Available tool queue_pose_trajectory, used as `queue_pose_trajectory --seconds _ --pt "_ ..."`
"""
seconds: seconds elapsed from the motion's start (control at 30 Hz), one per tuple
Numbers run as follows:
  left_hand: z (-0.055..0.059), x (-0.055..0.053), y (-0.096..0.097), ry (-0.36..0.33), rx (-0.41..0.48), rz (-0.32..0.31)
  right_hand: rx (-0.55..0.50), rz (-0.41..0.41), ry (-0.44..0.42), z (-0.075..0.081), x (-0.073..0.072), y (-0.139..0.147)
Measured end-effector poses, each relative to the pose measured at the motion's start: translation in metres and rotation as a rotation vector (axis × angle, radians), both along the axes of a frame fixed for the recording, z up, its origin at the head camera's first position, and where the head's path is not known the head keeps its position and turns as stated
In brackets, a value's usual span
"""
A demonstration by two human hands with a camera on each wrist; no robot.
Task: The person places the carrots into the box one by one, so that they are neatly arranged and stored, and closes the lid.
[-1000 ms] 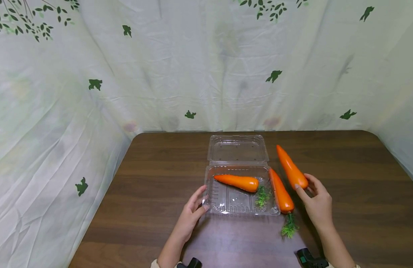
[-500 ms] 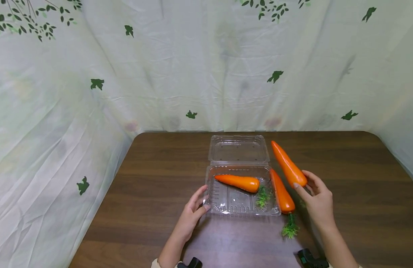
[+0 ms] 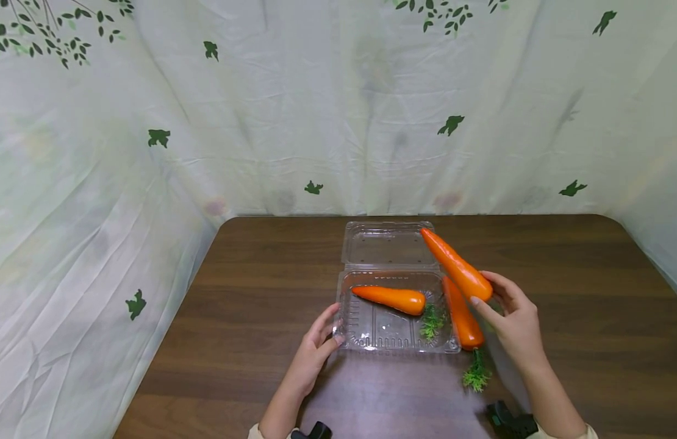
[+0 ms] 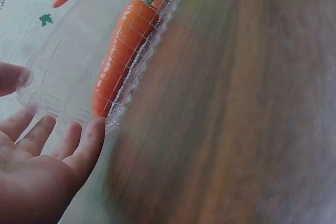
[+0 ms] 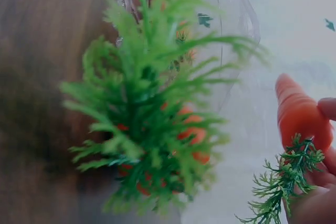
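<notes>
A clear plastic clamshell box (image 3: 371,334) lies unfolded on the table, with a carrot (image 3: 390,299) and its green leafy top inside. My left hand (image 3: 312,353) holds the box's left rim; the left wrist view shows the thumb over the rim and fingers (image 4: 86,148) against the outer wall. My right hand (image 3: 515,323) grips another carrot (image 3: 458,265) by its thick end, raised over the box's right side, tip toward the lid (image 3: 385,244). Its leafy top (image 5: 286,182) hangs by the palm. A third carrot (image 3: 465,323) leans on the box's right edge, its leaves (image 3: 476,373) on the table.
The brown wooden table (image 3: 234,317) extends on both sides of the box. A pale cloth (image 3: 327,110) printed with green birds and leaves hangs behind it. Black devices (image 3: 508,421) are worn at both wrists.
My right hand has moved the carrot to the left, so its tip has gone from right of the box to over the lid's corner. The left hand and the box have stayed put.
</notes>
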State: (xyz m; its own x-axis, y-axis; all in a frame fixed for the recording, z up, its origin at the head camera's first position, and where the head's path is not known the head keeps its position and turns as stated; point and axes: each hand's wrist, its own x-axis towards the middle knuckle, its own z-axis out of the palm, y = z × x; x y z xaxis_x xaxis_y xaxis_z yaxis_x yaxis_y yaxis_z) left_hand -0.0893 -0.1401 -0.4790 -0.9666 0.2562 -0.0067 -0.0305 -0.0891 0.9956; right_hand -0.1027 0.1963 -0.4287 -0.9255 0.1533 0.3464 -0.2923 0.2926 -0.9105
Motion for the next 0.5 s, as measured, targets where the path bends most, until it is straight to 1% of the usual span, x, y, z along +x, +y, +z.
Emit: queue_pose_trajectory --seconds 0.27,0.5 --pt "0.0 0.0 0.0 0.002 0.001 -0.003 0.096 0.146 0.055 0.005 -0.007 -0.007" --pt "0.0 0.0 0.0 0.002 0.003 -0.002 0.131 0.277 0.095 0.025 -0.006 -0.022"
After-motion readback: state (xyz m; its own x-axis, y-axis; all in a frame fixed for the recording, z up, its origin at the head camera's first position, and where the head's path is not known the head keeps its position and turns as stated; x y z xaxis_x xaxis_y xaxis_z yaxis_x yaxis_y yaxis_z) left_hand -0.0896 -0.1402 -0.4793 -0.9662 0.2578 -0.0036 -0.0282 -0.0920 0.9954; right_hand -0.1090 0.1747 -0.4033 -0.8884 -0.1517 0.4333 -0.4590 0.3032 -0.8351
